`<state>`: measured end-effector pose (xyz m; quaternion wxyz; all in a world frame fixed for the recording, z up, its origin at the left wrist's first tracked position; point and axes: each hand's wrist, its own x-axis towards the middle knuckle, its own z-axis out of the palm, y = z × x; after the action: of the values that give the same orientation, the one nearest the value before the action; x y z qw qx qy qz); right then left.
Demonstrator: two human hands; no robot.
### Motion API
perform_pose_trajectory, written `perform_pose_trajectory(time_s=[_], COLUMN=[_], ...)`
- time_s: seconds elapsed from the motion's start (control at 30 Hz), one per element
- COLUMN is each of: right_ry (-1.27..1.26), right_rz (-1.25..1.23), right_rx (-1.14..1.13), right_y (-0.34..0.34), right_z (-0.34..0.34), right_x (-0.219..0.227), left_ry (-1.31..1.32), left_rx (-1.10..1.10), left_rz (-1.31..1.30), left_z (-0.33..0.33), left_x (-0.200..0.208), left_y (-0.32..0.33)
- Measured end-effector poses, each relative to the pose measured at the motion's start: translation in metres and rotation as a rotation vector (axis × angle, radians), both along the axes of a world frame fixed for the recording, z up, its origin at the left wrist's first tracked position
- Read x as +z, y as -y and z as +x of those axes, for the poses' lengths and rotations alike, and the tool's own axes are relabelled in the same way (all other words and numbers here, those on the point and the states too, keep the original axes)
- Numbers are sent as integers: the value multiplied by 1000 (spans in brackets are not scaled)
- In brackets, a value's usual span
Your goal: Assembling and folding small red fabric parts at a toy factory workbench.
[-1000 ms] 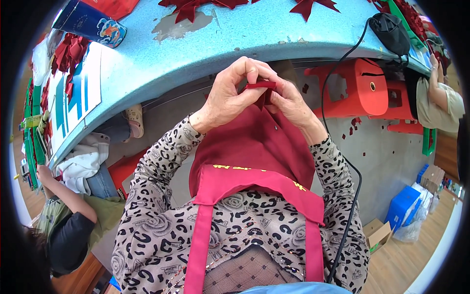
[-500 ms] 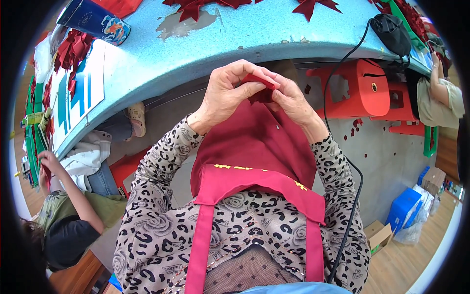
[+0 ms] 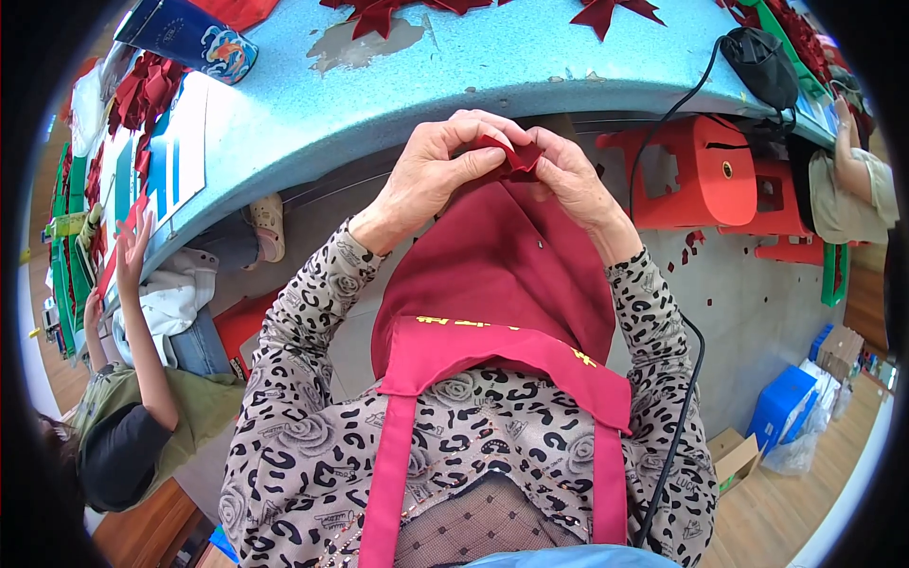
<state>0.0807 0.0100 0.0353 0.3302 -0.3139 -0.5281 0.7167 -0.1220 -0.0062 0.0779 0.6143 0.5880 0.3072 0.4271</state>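
Observation:
A dark red ribbon (image 3: 516,163), folded into loops, is held between my two hands above the lap of my maroon apron (image 3: 502,256). My left hand (image 3: 445,166) pinches its left side between thumb and fingers. On its other side, my right hand (image 3: 573,185) grips the ribbon with thumb and forefinger. Both hands are closed, just in front of the table's near edge. Finished-looking red ribbon bows (image 3: 615,13) lie on the blue table (image 3: 454,66) at the far side. Part of the ribbon is hidden behind my fingers.
A dark blue tumbler (image 3: 189,40) lies at the far left, near more red bows (image 3: 144,90). A black pouch (image 3: 759,68) with a cable rests at the right table edge. Red stools (image 3: 691,175) stand below. Co-workers sit left (image 3: 133,426) and right (image 3: 852,189).
The ribbon has opened into visible loops between my hands, and my right fingers have shifted outward. The co-worker at left has raised a hand beside a red strip.

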Motion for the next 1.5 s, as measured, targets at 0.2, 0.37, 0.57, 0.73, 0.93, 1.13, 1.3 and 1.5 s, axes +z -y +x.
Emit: perform_pose_trajectory(time_s=[0.2, 0.37, 0.57, 0.73, 0.93, 1.13, 1.3, 1.5], right_ry=[-16, 2, 18, 4, -29, 8, -31, -39], right_rz=[-1, 29, 52, 21, 7, -8, -26, -43], right_rx=[-4, -10, 12, 26, 57, 78, 79, 85], right_y=[-1, -4, -6, -6, -8, -8, -8, -4], right_z=[4, 7, 7, 4, 5, 8, 9, 11], right_x=[-1, -2, -7, -3, -7, -12, -21, -21], left_ry=[-122, -187, -289, -179, -162, -285, -326, -450], left_rx=[-13, -20, -60, -74, -163, -169, -234, -175], left_rz=[-19, -1, -81, -64, -50, -7, 135, 287], left_z=[1, -1, -8, -8, -3, -4, -3, -4], left_x=[7, 3, 3, 6, 14, -1, -5, -10], left_y=[-3, -6, -14, -15, -18, -23, -27, -22])
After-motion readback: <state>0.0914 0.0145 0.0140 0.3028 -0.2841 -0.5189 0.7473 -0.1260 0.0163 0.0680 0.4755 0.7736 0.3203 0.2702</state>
